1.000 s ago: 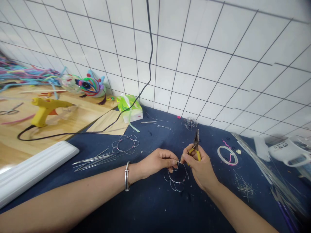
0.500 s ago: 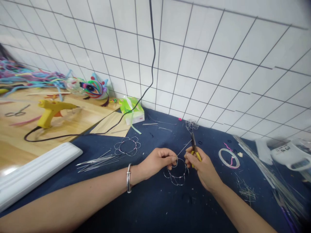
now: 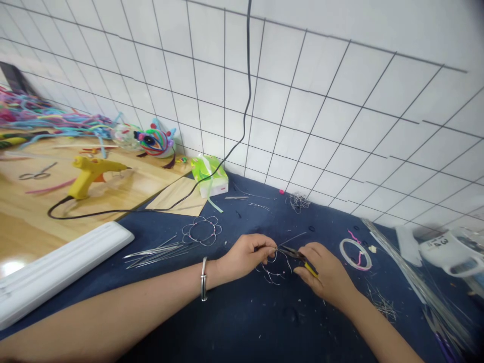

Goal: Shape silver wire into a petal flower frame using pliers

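Thumb and fingers of my left hand (image 3: 251, 254) pinch a looped wire ring (image 3: 282, 274) at its upper left edge. My right hand (image 3: 327, 272) is wrapped round yellow-handled pliers (image 3: 298, 253). The pliers' dark jaws point left and reach the wire beside my left fingertips; whether they grip it is too small to tell. A loose wire end sticks out up and right above the jaws. On the blue cloth to the left lies a second, flower-shaped wire ring (image 3: 202, 231).
Straight wires (image 3: 159, 252) and a long white case (image 3: 64, 272) lie left. Behind are a yellow glue gun (image 3: 88, 176), tissue pack (image 3: 209, 176) and tangled wire (image 3: 300, 201). A tape roll (image 3: 355, 254), wire bundle (image 3: 404, 264) and white glue gun (image 3: 449, 252) are right.
The pliers have swung from pointing up to pointing left, their jaws now at the wire by my left fingertips. My right hand has turned with them. The camera view has shifted slightly.
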Available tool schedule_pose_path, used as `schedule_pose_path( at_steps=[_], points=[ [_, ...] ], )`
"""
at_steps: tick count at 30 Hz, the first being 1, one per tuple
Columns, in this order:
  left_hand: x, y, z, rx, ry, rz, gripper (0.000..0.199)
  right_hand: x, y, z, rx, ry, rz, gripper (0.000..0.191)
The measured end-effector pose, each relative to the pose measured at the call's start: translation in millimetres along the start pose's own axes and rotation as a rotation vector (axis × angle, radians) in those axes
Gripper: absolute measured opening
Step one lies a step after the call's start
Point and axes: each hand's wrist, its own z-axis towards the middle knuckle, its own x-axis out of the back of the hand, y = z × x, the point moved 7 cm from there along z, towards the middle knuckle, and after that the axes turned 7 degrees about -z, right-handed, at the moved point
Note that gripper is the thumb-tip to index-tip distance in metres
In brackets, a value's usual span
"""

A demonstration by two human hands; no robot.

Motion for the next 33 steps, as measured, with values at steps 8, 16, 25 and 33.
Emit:
schedule_pose_path(
  at_steps=[8, 16, 25, 33],
  points=[
    [-2.7, -3.8, -0.3, 0.014, -0.02, 0.024, 0.015, 5.3, -8.6, 1.1, 0.078, 0.036, -0.144, 0.029],
    [-7.3, -6.0, -0.3, 0.049, -0.073, -0.006, 0.016, 6.3, -10.7, 1.3, 0.14, 0.049, -0.268, 0.027],
    [-9.2, -8.1, 0.6, 0.065, -0.1, 0.007, 0.018, 1.5, -4.4, -0.1, 0.111, 0.032, -0.173, 0.027],
    [-10.4, -13.0, 0.0, 0.12, -0.116, -0.096, 0.016, 0.2, -3.6, -0.5, 0.073, -0.019, 0.011, 0.028]
  ],
)
